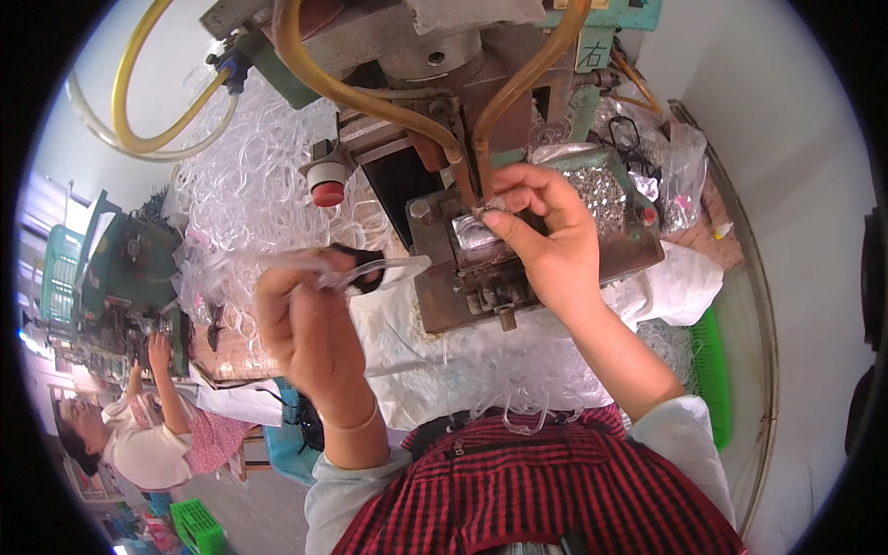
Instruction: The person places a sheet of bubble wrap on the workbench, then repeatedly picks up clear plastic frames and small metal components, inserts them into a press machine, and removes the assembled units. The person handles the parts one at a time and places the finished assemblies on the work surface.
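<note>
My left hand [314, 324], slightly blurred, is closed around a clear plastic frame [407, 268], which looks like part of a glasses frame. A black band covers one of its fingers. Under the machine head, my right hand [550, 231] pinches with thumb and forefinger right beside the narrow metal tips [474, 185]. What lies between those fingertips is too small to make out. Just below them a shiny metal block [474, 231] sits on the machine's dark base plate [435, 301]. Beside my right hand is a tray of small silvery metal parts [599, 194].
Clear plastic frames are heaped to the left [250, 148], and more lie before my checkered apron [527, 407]. A red push button [327, 192] juts out left of the press. Yellow hoses [370, 106] hang ahead. A green basket [710, 379] stands right. Another person [139, 435] works far left.
</note>
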{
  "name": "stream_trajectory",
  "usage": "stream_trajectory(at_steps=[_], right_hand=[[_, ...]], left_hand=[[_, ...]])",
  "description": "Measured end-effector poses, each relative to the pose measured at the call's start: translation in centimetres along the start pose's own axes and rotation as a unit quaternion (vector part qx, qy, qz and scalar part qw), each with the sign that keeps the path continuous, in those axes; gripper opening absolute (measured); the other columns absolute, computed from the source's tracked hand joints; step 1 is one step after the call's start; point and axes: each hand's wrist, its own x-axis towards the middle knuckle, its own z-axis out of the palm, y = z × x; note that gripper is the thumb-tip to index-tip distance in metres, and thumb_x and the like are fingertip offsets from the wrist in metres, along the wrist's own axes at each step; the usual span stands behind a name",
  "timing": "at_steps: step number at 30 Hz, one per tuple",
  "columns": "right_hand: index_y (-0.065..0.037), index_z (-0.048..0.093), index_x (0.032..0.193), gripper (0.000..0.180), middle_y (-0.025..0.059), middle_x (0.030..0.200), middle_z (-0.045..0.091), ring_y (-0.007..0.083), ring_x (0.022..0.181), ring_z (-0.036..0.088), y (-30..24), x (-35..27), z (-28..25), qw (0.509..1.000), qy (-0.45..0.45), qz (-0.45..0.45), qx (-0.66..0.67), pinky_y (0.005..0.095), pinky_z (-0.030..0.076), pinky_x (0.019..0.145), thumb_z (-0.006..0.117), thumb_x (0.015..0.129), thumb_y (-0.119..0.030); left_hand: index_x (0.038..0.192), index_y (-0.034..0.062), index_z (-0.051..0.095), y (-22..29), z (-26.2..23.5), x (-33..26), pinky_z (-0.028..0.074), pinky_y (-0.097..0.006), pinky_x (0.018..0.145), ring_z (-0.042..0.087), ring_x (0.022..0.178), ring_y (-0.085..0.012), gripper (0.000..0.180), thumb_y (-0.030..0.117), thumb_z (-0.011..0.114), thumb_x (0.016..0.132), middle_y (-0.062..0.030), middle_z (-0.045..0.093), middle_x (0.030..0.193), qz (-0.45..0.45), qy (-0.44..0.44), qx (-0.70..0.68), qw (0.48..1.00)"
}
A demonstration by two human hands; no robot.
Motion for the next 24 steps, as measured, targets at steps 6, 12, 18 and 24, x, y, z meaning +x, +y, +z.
stream_trajectory(at_steps=[6, 12, 18, 24], right_hand=[[0.003, 0.054, 0.128, 0.047, 0.0042, 0.099, 0.069, 0.0104, 0.102, 0.062, -0.5, 0.1, 0.4, 0.997, 0.011, 0.038, 0.065, 0.0257, 0.047, 0.095, 0.071, 0.085, 0.011], [0.002, 0.053, 0.13, 0.046, 0.0078, 0.114, 0.067, 0.011, 0.105, 0.061, -1.4, -0.1, 0.6, 0.989, 0.043, 0.098, 0.102, 0.0267, 0.047, 0.098, 0.064, 0.087, 0.014], [-0.001, 0.05, 0.142, 0.061, 0.0174, 0.14, 0.057, 0.0306, 0.131, 0.055, -5.2, -2.6, -0.7, 0.992, -0.07, -0.011, -0.104, 0.0387, 0.041, 0.111, 0.058, 0.082, 0.011], [0.001, 0.067, 0.12, 0.04, 0.0183, 0.113, 0.073, 0.0314, 0.108, 0.071, 0.8, -4.2, -11.4, 0.877, -0.025, -0.001, -0.479, 0.0369, 0.053, 0.096, 0.049, 0.085, 0.011]], left_hand=[[0.117, -0.0102, 0.063, 0.2, 1.2, 4.5, 0.053, -0.036, 0.093, 0.068, 0.098, -0.0245, 0.024, 0.008, 0.053, 0.104, -0.02, 0.068, 0.108, 0.082, -0.066, 0.206, 0.973], [0.11, -0.0075, 0.068, 0.3, 2.4, 4.9, 0.052, -0.028, 0.09, 0.068, 0.094, -0.0172, 0.017, 0.004, 0.061, 0.1, -0.013, 0.072, 0.103, 0.048, -0.05, 0.114, 0.991], [0.094, 0.0056, 0.075, -0.4, 1.7, 1.0, 0.052, -0.037, 0.084, 0.066, 0.088, -0.0254, 0.01, 0.01, 0.072, 0.085, -0.0108, 0.076, 0.094, 0.175, -0.254, 0.243, 0.92], [0.095, 0.0157, 0.079, -4.1, 2.7, -1.3, 0.054, -0.043, 0.092, 0.057, 0.091, -0.0223, 0.028, 0.009, 0.078, 0.068, 0.0026, 0.073, 0.113, 0.237, -0.374, 0.313, 0.84]])
